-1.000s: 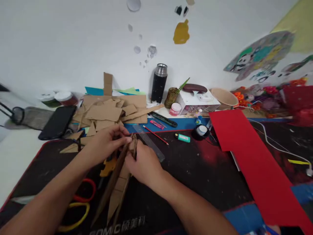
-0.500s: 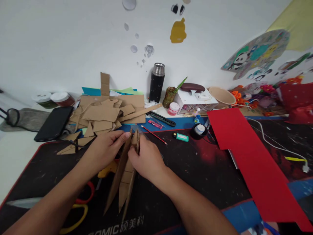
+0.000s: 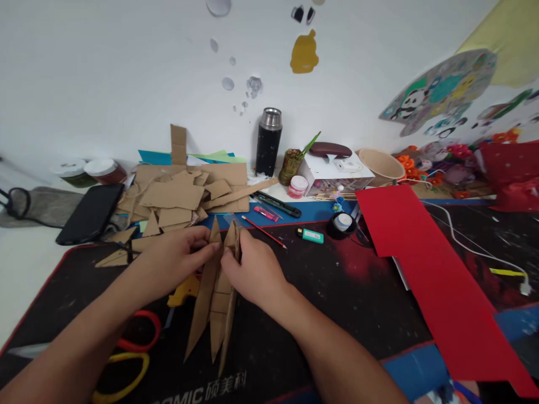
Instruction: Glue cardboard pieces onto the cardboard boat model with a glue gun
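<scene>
A long, pointed cardboard strip [image 3: 202, 314] stands on edge, its upper part pinched between the thumb and fingers of my left hand [image 3: 183, 258]. Just right of it, a folded cardboard piece [image 3: 221, 303] with pointed ends and drawn cross lines is gripped near its far end by my right hand [image 3: 256, 275]. The strip and the folded piece stand close together; whether they touch is unclear. Under my left forearm lie scissors [image 3: 145, 336] with red and yellow handles, partly hidden. A yellow tool [image 3: 184, 290], perhaps a glue gun, is partly covered behind the strip.
Cardboard scraps [image 3: 172, 193] are heaped at the back left beside a phone [image 3: 90, 213]. A black flask [image 3: 268, 143], a red pencil [image 3: 265, 233], a utility knife [image 3: 278, 203] and a green lighter [image 3: 310, 235] lie beyond my hands. Red card [image 3: 438, 280] covers part of the right side.
My left thumb has moved down from the strip's top, and its pointed far tip now shows. The lower ends of the cardboard have swung slightly right. My right hand keeps its grip.
</scene>
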`<state>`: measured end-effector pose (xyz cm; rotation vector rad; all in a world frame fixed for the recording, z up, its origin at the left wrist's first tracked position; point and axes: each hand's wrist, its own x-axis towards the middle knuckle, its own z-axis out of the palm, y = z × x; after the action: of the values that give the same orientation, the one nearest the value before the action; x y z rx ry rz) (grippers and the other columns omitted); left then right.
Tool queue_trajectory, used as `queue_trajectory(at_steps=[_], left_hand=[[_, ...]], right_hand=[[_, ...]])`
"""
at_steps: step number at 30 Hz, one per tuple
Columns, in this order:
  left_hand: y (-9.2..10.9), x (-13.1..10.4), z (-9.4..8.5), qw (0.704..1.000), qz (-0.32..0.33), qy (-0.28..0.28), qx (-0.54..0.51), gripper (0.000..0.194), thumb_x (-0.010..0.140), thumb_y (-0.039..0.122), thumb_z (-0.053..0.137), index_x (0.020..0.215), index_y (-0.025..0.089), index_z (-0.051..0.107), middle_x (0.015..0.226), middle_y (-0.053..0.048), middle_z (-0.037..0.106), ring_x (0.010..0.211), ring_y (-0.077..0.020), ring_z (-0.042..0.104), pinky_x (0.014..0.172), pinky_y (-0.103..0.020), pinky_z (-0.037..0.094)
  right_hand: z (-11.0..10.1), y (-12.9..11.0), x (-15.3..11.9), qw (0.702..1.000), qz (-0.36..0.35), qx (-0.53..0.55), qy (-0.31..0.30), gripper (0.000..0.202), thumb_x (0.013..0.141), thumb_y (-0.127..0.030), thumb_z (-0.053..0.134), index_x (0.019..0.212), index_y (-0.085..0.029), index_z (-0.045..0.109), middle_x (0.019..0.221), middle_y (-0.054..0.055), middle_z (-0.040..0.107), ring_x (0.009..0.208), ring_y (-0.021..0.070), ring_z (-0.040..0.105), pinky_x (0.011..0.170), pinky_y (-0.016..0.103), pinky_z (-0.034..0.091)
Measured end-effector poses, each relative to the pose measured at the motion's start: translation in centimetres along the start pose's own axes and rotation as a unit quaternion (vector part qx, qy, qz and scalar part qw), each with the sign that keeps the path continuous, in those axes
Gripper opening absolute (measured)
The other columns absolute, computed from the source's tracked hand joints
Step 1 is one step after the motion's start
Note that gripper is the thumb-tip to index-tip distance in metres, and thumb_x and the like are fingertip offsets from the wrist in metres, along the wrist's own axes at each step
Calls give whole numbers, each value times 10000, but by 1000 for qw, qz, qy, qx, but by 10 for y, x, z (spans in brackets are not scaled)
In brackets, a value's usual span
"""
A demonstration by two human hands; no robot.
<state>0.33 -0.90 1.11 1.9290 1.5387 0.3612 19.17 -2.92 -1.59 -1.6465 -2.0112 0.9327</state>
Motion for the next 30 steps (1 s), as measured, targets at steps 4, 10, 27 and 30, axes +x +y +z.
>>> queue_trajectory(at_steps=[4, 10, 27, 30], left_hand=[[2, 0, 2, 1000, -9, 22, 13, 391, 889, 586, 537, 672, 261, 545, 587, 22, 596, 569, -193, 547, 561, -309, 354], [10, -2, 2, 998, -7, 58, 25, 367, 870, 571, 515, 669, 267, 555, 561, 27, 576, 555, -192, 524, 576, -317, 348], [19, -8, 15, 995, 9, 90, 30, 326, 908, 526, 493, 699, 277, 470, 602, 20, 605, 573, -210, 573, 597, -322, 351], [18, -8, 12, 997, 14, 78, 10, 335, 918, 543, 491, 719, 274, 505, 624, 17, 617, 596, -214, 586, 605, -321, 369]], right_hand=[[1, 3, 1, 1000, 4, 29, 5, 181, 1003, -322, 604, 1126, -195, 641, 1013, 118, 779, 883, 293, 730, 723, 358, 461], [4, 8, 3, 996, 0, 87, 32, 164, 994, -302, 633, 1123, -203, 656, 966, 70, 744, 766, 219, 638, 702, 326, 419], [14, 15, 4, 977, -23, 196, 81, 214, 1014, -269, 563, 1160, -242, 718, 994, 12, 764, 909, 200, 697, 827, 278, 526], [16, 15, 4, 971, -28, 221, 91, 179, 995, -263, 571, 1095, -234, 716, 975, 8, 756, 884, 197, 687, 823, 280, 527]])
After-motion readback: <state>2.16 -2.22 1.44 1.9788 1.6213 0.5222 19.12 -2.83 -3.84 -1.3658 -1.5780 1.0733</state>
